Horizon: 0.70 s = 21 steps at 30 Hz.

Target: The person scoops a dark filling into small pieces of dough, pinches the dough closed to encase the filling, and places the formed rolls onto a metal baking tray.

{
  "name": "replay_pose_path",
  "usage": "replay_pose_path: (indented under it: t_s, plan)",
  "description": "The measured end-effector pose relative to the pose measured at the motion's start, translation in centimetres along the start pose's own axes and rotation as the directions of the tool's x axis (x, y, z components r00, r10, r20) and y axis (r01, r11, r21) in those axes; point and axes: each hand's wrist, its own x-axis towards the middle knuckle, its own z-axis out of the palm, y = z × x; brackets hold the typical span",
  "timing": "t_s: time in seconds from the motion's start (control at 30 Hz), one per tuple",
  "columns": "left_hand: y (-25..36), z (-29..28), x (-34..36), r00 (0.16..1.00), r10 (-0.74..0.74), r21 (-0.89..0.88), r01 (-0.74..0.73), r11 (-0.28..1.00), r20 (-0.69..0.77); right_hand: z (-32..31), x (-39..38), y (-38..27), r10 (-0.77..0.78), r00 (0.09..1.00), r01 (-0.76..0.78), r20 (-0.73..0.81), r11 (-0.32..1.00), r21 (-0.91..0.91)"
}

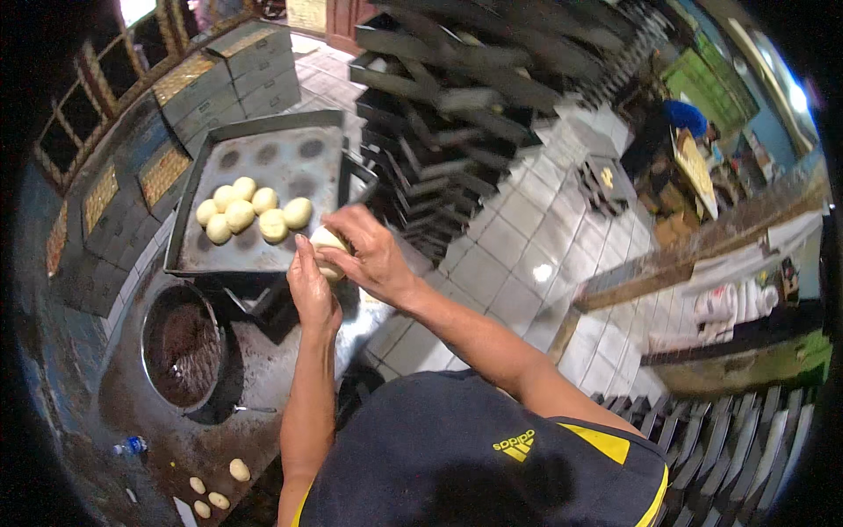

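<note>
Both of my hands are closed around one pale dough ball (pixel 328 240), held above the near right corner of a dark metal baking tray (pixel 191 193). My left hand (pixel 313 285) supports it from below and the left, with the thumb pointing up. From the right, the fingers of my right hand (pixel 373 255) curl over it and cover much of its surface. Several smooth round dough balls (pixel 240 215) sit grouped in the middle of the tray. A large round pan (pixel 182 347) with a dark brown mass inside stands nearer, on the worktop (pixel 132 404).
Several small dough pieces (pixel 239 470) lie at the near left of the worktop, with a blue-capped bottle (pixel 132 446) beyond them. Tall stacks of dark trays (pixel 421 158) rise ahead; more trays (pixel 729 448) stand at right. A person in blue (pixel 685 117) is at the far right.
</note>
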Motion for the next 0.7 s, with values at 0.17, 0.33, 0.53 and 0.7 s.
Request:
replay_pose_path:
  t_s: [0.17, 0.33, 0.53, 0.7]
  plan:
    - [-6.2, -0.9, -8.0, 0.992, -0.079, 0.269, 0.104, 0.958, -0.103, -2.2, -11.9, -1.1, 0.492, 0.867, -0.495, 0.079, 0.831, 0.253]
    - [-7.7, 0.9, -13.8, 0.947, -0.197, 0.232, 0.257, 0.938, -0.253, -2.0, -19.8, -1.3, 0.641, 0.765, -0.617, 0.056, 0.706, 0.347]
    - [-6.8, -2.8, -16.8, 0.974, -0.143, 0.466, 0.211, 0.859, -0.177, -2.0, -21.3, -4.2, 0.709, 0.609, -0.665, 0.354, 0.214, 0.716]
    - [-6.8, -8.2, -20.4, 0.887, -0.241, 0.252, 0.356, 0.900, -0.394, 0.2, -21.3, -3.6, 0.587, 0.775, -0.597, 0.235, 0.557, 0.577]
